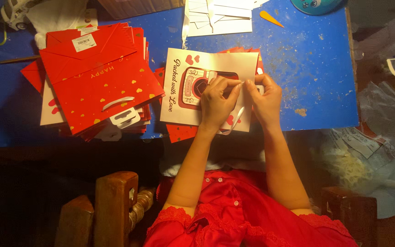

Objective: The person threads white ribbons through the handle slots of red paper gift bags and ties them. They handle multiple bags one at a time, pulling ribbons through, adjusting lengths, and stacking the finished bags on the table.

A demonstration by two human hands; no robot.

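Both hands meet over the same spot: the left hand (218, 101) and the right hand (266, 98) have their fingertips pinched together on a white ribbon handle (236, 120), and the ribbon's loop hangs back from the pinch toward the person's body. The hands are about equally near it. Directly under the pinch lies one white gift bag (209, 89), flat, printed with a red camera picture and hearts, its long axis running left to right across the grip. More red bags peek out beneath it; their count cannot be told. Left of the grip sits one stack of red gift bags (99, 80) with gold hearts, too layered to count. Beyond the grip, on the far part of the blue table (307, 55), lie one bundle of white paper strips (218, 16) and one orange tool tip (270, 19)
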